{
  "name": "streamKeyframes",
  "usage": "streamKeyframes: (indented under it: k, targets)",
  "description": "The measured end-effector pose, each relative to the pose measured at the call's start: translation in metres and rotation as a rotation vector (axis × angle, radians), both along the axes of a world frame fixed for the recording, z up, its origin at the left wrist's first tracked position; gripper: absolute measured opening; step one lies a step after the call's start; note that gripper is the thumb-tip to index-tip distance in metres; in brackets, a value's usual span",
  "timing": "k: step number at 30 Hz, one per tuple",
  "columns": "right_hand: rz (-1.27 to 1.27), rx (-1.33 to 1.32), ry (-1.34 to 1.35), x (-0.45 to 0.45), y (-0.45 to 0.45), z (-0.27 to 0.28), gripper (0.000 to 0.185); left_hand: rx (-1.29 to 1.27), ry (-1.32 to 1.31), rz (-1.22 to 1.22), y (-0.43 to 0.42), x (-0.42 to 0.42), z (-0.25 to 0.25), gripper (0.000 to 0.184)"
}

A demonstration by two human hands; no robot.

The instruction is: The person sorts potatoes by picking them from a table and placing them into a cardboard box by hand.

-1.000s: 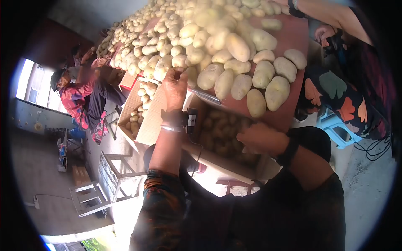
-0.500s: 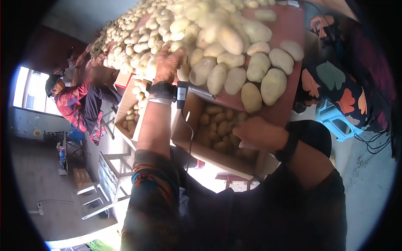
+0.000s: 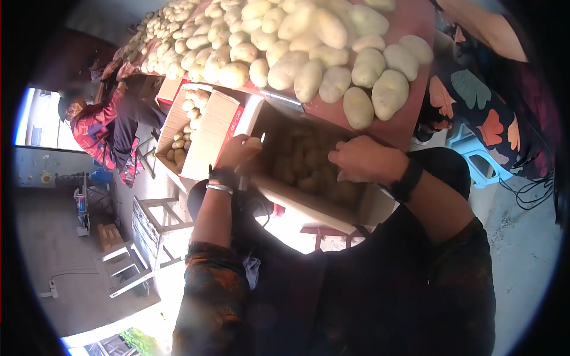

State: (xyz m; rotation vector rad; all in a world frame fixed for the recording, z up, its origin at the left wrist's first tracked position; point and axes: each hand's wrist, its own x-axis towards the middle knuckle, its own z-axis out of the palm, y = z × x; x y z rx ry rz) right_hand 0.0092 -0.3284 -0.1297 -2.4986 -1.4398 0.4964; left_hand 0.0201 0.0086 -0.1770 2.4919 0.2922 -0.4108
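My left hand (image 3: pixel 236 152) is closed round a small potato (image 3: pixel 255 143), whose pale end shows at the fingertips beside the left wall of an open cardboard box (image 3: pixel 303 200). Inside that box lie many potatoes (image 3: pixel 306 155), in shadow. Over the box's right side hangs my right hand (image 3: pixel 367 160), its fingers curled; whatever they may hold is hidden. Just beyond both hands, a large heap of potatoes (image 3: pixel 309 80) covers the red tabletop (image 3: pixel 386 132), with the bigger ones nearest me.
A second carton (image 3: pixel 205 139) with potatoes stands to the left. Farther left, a person in red (image 3: pixel 95 130) reaches toward the table. At right are another person's arm (image 3: pixel 487 26), a blue stool (image 3: pixel 478 163) and black cables (image 3: pixel 534 196). A wooden stool (image 3: pixel 145 231) is at lower left.
My left hand has come off the heap, down and toward me to the box, with a potato in it. My right hand stays over the box. The person at right has extended an arm.
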Motion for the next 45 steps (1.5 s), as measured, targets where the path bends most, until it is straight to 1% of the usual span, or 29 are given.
streamKeyframes:
  k: [2,4,5,8,10,12,13,14,16,18,20,21,22,24,25,27,28,30,31,32,34,35,36,38,40,41,42,43,45]
  targets:
    - [-0.01,-0.013,-0.024,0.0,0.001,0.001,0.03,0.084,-0.005,-0.014,-0.008,0.002,0.009,0.046]
    - [-0.011,-0.024,-0.023,0.0,0.003,0.002,0.03,0.221,-0.102,-0.061,-0.017,0.002,0.017,0.046]
    - [-0.014,-0.025,-0.007,0.001,0.003,0.003,0.03,0.213,-0.09,0.034,-0.022,0.003,0.023,0.046]
    - [-0.019,-0.023,0.005,0.0,0.002,0.006,0.03,0.331,-0.139,0.044,-0.016,0.02,0.021,0.047]
    - [-0.022,-0.018,-0.001,0.0,0.002,0.007,0.03,0.336,-0.232,0.03,-0.023,0.032,0.031,0.041]
    - [-0.015,-0.017,0.01,0.0,0.002,0.008,0.03,0.155,-0.352,0.115,-0.038,0.052,0.046,0.036]
    - [-0.021,-0.014,0.008,0.0,0.001,0.007,0.03,-0.082,-0.464,0.128,-0.058,0.055,0.061,0.028]
    - [-0.014,-0.009,0.005,-0.001,0.002,0.004,0.03,-0.099,-0.549,0.127,-0.076,0.061,0.075,0.023]
    - [-0.009,-0.003,-0.001,0.0,0.001,0.004,0.03,-0.216,-0.66,0.022,-0.098,0.082,0.091,0.025]
    - [-0.003,0.002,0.012,0.0,0.0,0.006,0.03,-0.183,-0.695,-0.03,-0.126,0.101,0.106,0.027]
    - [-0.024,0.016,0.009,0.0,0.0,0.008,0.03,-0.193,-0.64,-0.065,-0.15,0.122,0.113,0.029]
    - [-0.041,0.027,0.01,0.0,-0.002,0.008,0.03,-0.315,-0.593,-0.012,-0.177,0.112,0.135,0.037]
    - [-0.045,0.028,0.008,-0.001,-0.003,0.007,0.03,-0.315,-0.594,-0.016,-0.184,0.121,0.13,0.037]
    - [-0.062,0.17,-0.079,-0.001,-0.005,0.005,0.03,-0.115,-0.676,-0.048,-0.195,0.145,0.12,0.053]
    - [-0.066,0.169,-0.08,-0.001,-0.006,0.007,0.03,-0.118,-0.676,-0.052,-0.202,0.15,0.115,0.053]
    - [-0.051,0.055,-0.038,0.0,-0.007,0.015,0.032,-0.241,-0.667,-0.009,-0.215,0.157,0.108,0.065]
    - [-0.053,0.052,-0.04,0.0,-0.008,0.013,0.032,-0.244,-0.668,-0.01,-0.222,0.158,0.105,0.065]
    - [-0.039,0.129,-0.105,0.0,-0.007,0.006,0.033,-0.086,-0.725,0.048,-0.23,0.159,0.101,0.073]
    - [-0.039,0.129,-0.105,-0.001,-0.009,0.006,0.033,-0.117,-0.588,0.068,-0.23,0.16,0.105,0.086]
    - [-0.055,0.109,-0.108,-0.002,-0.01,0.009,0.033,-0.116,-0.586,0.068,-0.227,0.164,0.104,0.086]
    - [-0.069,0.092,-0.105,-0.002,-0.01,0.01,0.033,-0.531,-0.641,0.064,-0.221,0.164,0.107,0.083]
    - [-0.07,0.086,-0.094,0.001,-0.01,0.01,0.032,-0.756,-0.549,0.118,-0.212,0.161,0.108,0.079]
    - [-0.068,0.08,-0.077,0.001,-0.009,0.008,0.032,-0.874,-0.465,0.134,-0.205,0.146,0.124,0.069]
    - [-0.056,0.054,-0.043,0.003,-0.008,0.009,0.031,-1.054,-0.396,0.071,-0.173,0.135,0.131,0.06]
    - [-0.04,0.031,-0.012,0.0,-0.005,0.009,0.031,-1.075,-0.373,-0.019,-0.143,0.11,0.141,0.055]
    - [-0.029,0.03,-0.014,0.0,-0.005,0.009,0.031,-1.039,-0.359,0.012,-0.129,0.095,0.143,0.054]
    - [-0.018,0.028,-0.016,0.0,-0.005,0.009,0.032,-1.11,-0.352,-0.035,-0.12,0.076,0.144,0.053]
    - [-0.016,0.03,-0.017,0.001,-0.005,0.009,0.032,-1.02,-0.31,-0.005,-0.102,0.062,0.139,0.057]
    - [0.011,0.059,-0.01,0.001,-0.005,0.008,0.032,-1.007,-0.283,-0.022,-0.069,0.034,0.115,0.067]
